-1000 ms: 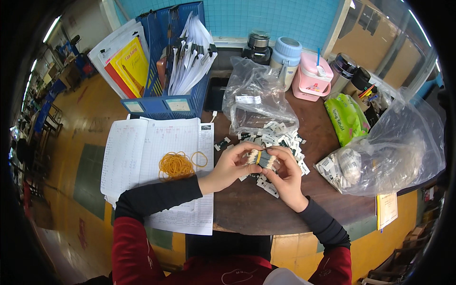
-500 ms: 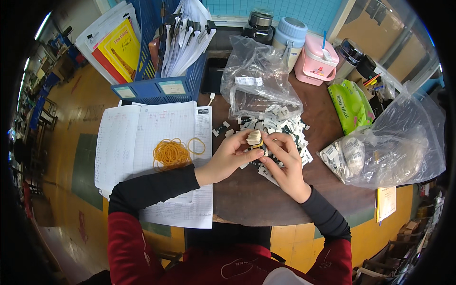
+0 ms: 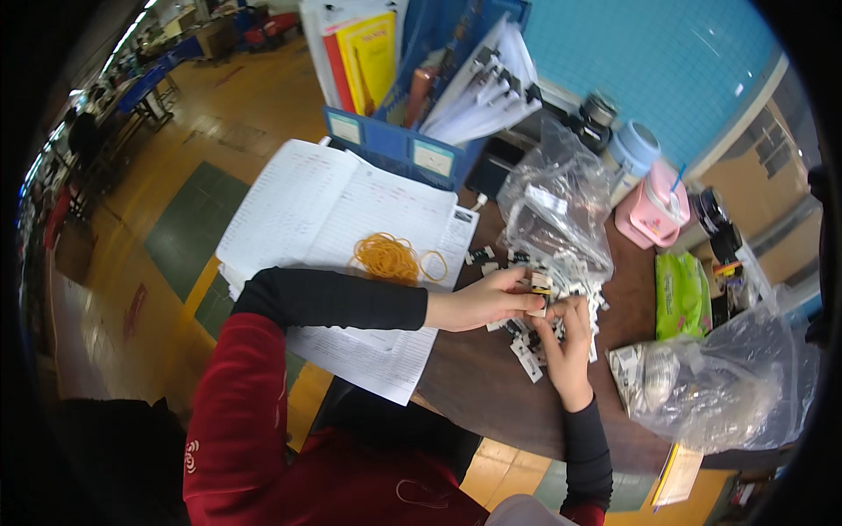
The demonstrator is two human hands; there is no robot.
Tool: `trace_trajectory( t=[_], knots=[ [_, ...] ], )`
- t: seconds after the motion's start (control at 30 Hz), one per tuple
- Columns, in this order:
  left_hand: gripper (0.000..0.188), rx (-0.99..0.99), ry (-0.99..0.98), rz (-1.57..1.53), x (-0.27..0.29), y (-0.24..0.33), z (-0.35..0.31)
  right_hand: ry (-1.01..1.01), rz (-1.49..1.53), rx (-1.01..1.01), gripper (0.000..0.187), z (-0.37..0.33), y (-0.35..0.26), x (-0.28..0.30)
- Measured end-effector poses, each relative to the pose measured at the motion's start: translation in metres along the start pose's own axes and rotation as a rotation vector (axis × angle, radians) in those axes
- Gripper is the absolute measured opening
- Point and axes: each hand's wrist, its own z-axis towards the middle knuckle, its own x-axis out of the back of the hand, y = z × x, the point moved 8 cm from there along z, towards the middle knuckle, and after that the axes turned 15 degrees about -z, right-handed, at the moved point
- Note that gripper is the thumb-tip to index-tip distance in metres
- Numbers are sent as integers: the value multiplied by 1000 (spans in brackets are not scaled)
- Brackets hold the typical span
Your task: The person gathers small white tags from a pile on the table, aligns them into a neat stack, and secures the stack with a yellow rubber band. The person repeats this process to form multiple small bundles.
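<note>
Behind the brown surface, a blue wall is rising. Over a heap of labels, the left hand is holding a bundle in a narrow grip, its pale top showing above the thumb. The right hand is curling just beside the bundle's lower end; whether its grip is pinching anything, I cannot tell.

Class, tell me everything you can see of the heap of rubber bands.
The rubber bands are thin, orange-yellow loops, rubbery-looking, tangled in a loose, roughly round heap. One loop lies spread at its right edge. The heap rests slack on the open notebook, left of the left hand. A black sleeve runs along its near side; contact is unclear.
</note>
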Motion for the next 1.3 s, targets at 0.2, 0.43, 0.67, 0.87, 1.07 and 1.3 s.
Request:
trace_trajectory(
  t=[0.2,0.43,0.67,0.87,1.07,1.3],
  knots=[
    [43,-332,89,818,-7,110,-44,117,-173,95,40,-4,-9,26],
    [50,-363,369,1965,29,207,-121,165,-236,156,30,-11,-21,23],
    [56,-925,390,1957,-63,206,-165,178,-337,247,30,-11,-24,17],
    [41,-2874,-613,1274,-233,80,-344,253,-249,37,34,-13,10,22],
    [50,-3029,-386,929,-224,45,-315,295,-331,21,29,-11,24,29],
    [52,-2863,-392,1443,-231,51,-294,111,-290,30,28,-9,34,24]
  ],
)
